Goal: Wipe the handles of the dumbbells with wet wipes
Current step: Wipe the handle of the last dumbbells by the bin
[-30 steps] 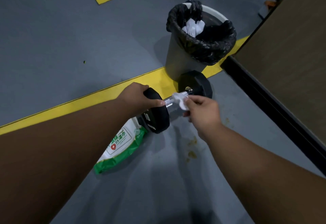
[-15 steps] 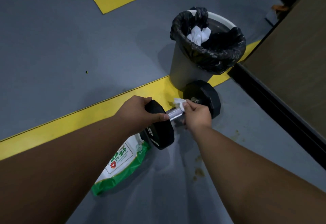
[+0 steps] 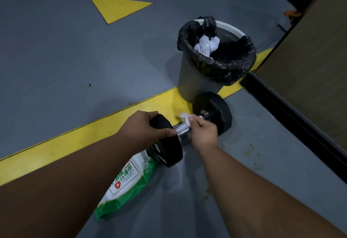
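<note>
Flanking dumbbell (image 3: pixel 189 125): bin (image 3: pixel 197 80), open floor (image 3: pixel 56 59)

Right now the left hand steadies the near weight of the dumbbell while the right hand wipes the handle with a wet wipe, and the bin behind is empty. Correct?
Not quite. The bin is not empty: the head view shows crumpled white wipes inside its black liner. The rest holds: left hand on the dumbbell, right hand wiping with the wet wipe.
</note>
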`<state>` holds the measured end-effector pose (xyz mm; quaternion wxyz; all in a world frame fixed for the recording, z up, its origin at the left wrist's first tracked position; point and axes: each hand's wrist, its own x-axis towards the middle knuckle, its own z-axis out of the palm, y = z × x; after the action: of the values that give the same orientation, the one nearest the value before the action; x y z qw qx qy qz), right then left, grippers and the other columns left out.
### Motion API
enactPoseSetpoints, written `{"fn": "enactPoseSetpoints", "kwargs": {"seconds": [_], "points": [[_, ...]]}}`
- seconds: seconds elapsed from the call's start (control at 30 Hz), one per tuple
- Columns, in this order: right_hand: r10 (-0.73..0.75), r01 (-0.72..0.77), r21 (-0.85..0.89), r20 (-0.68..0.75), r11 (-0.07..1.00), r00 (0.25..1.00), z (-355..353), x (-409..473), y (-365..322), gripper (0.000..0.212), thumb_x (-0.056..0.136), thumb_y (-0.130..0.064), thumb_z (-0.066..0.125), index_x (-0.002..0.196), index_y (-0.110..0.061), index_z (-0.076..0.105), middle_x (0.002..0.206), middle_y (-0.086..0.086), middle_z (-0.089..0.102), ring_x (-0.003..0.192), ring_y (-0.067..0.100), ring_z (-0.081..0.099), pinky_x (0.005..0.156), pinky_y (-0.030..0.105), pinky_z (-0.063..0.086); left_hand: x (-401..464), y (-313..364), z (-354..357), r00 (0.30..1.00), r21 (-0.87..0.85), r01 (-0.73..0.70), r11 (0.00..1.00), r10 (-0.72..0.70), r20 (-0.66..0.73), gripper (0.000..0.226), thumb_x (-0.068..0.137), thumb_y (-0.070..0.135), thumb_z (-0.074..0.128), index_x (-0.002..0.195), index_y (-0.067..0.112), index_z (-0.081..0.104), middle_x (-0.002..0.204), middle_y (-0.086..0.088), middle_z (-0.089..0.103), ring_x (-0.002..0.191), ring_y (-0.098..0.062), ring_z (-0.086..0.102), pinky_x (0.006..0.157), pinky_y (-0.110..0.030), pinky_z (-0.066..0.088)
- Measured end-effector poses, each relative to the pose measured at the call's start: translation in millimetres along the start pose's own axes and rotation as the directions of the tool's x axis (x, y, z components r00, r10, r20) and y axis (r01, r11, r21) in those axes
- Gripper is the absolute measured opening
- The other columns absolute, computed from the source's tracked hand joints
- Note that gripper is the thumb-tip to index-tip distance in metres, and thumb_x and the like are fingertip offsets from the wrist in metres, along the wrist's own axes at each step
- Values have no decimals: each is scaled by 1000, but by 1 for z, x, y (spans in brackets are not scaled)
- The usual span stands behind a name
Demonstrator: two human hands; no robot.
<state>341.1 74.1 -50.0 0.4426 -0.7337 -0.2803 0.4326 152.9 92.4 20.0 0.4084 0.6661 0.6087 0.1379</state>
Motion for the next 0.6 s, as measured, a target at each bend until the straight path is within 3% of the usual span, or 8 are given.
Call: {"fn": "enactPoseSetpoints", "kwargs": {"seconds": [0.07,0.13,0.23,0.33,0.4,0.47,0.53,0.6], "points": [[-13,4,55,161,998,987,15,-21,10,15,97,-22,66,97,-29,79,74,-13,72,67,4,66,63,18,53,-1,0,0,1000,-10,-4,1000,4,0,103,67,61,84,151,18,45,144,0,57,128,-16,54,88,-22,38],[-35,31,20,269,999,962,12,-26,9,15,95,-22,69,93,-33,78,83,-10,77,77,3,69,72,25,60,-1,1,1,1000,-10,-11,1000,11,2,100,68,60,84,150,17,47,142,0,59,122,-14,56,86,-22,39],[-50,64,-109,126,992,991,-10,1,1,15,97,-25,66,105,-26,79,64,-3,66,54,7,57,55,24,52,0,1,0,1000,-14,-8,1000,8,8,95,68,59,84,147,17,50,138,-1,61,118,-15,58,85,-23,40],[-97,91,-69,-93,994,991,-15,14,-1,23,98,-27,64,118,-22,76,80,-5,68,75,12,59,78,28,50,0,1,-1,1000,-13,0,1000,0,11,99,67,59,85,149,18,47,141,0,60,126,-16,56,87,-23,39],[-46,46,1,-33,999,998,-3,3,6,24,98,-25,64,120,-23,74,97,-4,72,85,10,62,84,25,49,0,2,-1,1000,-11,0,1000,0,8,100,66,60,85,149,18,47,140,0,60,126,-15,56,87,-22,39],[-47,45,15,150,999,988,9,-18,17,21,98,-24,65,117,-25,75,111,-6,74,97,5,67,89,22,51,0,2,-1,1000,-17,-3,1000,4,10,101,66,62,84,149,18,47,140,1,60,123,-14,56,86,-22,39],[-52,54,0,292,999,955,9,-26,16,18,97,-24,67,109,-31,78,109,-9,75,94,2,69,85,20,54,-1,2,-2,1000,-33,-3,999,3,11,102,66,62,83,150,18,46,141,2,60,121,-11,56,86,-21,39],[-47,60,-44,247,997,968,-1,-12,5,15,96,-25,68,105,-31,78,88,-9,76,66,1,66,63,17,52,-2,1,-2,1000,-43,-5,999,5,17,101,67,60,84,150,18,46,142,2,59,119,-10,56,86,-21,38]]}}
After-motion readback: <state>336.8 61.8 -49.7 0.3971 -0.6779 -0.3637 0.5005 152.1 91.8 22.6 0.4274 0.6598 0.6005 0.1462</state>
